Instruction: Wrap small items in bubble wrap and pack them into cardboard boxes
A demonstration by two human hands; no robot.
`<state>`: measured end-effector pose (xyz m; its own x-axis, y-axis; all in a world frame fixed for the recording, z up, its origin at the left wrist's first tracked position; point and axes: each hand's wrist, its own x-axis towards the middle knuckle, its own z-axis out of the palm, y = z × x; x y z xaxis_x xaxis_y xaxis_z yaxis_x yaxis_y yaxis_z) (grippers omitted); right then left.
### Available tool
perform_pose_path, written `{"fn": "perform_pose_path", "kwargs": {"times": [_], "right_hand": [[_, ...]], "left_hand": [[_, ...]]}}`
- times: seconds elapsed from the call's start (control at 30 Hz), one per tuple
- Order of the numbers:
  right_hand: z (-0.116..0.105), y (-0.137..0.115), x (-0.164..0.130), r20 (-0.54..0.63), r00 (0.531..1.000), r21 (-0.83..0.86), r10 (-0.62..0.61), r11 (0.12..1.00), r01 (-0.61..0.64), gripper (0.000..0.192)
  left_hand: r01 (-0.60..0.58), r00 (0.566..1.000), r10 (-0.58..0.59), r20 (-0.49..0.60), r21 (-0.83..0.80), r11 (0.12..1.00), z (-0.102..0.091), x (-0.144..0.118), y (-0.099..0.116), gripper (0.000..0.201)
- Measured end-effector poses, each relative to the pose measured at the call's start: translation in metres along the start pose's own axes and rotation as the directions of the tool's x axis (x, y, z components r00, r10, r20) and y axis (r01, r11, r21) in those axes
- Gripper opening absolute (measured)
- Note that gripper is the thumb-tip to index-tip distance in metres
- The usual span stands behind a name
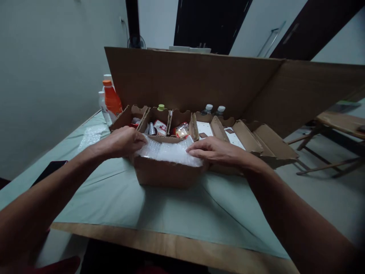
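Head view showed a sheet of bubble wrap (170, 152) lying across the top of a small cardboard box (165, 173), which sat on the pale green cloth (114, 194) near the table's front edge. The left hand (123, 141) rested on the wrap's left end with its fingers curled down over the box corner, pressing rather than pinching. The right hand (217, 151) lay flat on the wrap's right end, fingers together and extended, nothing clamped between them.

Just behind the box stood a row of open cardboard compartments (159, 121) holding wrapped jars and small bottles, and behind those a tall cardboard flap (182, 82) rose upright. To the left of the box, further back, an orange bottle (111, 101) stood on the cloth; a dark phone (49, 171) lay to the left nearer the person.

The likely trouble was uneven pressure: if one hand pushed harder, the light box could slide on the smooth cloth or tip backward into the compartments. The wrap also seemed loose, so it might spring up once released.
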<state>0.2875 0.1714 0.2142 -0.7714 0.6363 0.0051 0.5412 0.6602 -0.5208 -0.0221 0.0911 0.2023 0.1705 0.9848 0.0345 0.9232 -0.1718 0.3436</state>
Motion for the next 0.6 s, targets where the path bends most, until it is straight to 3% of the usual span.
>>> {"fn": "perform_pose_path", "kwargs": {"times": [0.13,0.23,0.33,0.4,0.5,0.6], "right_hand": [[-0.001,-0.006,0.003,0.171,0.985,-0.046,0.025,0.999,-0.018,0.036],[-0.002,-0.002,0.012,0.155,0.985,-0.142,0.073,0.989,-0.051,0.032],[-0.002,0.002,0.02,0.091,0.995,-0.154,0.03,0.988,-0.015,0.029],[0.001,0.004,0.023,0.112,0.992,-0.204,0.057,0.978,-0.034,0.024],[0.009,0.005,0.026,0.203,0.972,-0.316,0.123,0.947,-0.054,0.02],[0.015,0.004,0.028,0.21,0.967,-0.383,0.141,0.922,-0.051,0.019]], "left_hand": [[-0.035,0.994,0.036,0.098,-0.018,0.999,-0.002,0.012,0.001,0.023],[-0.05,0.986,0.05,0.161,-0.002,0.999,0.001,0.02,0.001,0.025],[-0.013,0.999,0.009,0.051,0.071,0.997,0.004,0.022,0.0,0.033],[0.018,0.999,-0.023,0.033,0.153,0.988,0.006,0.02,0.0,0.029],[-0.01,0.991,-0.022,0.13,0.24,0.971,0.011,0.02,0.001,0.021],[-0.044,0.98,-0.004,0.197,0.238,0.97,0.018,0.024,0.002,0.015]]}}
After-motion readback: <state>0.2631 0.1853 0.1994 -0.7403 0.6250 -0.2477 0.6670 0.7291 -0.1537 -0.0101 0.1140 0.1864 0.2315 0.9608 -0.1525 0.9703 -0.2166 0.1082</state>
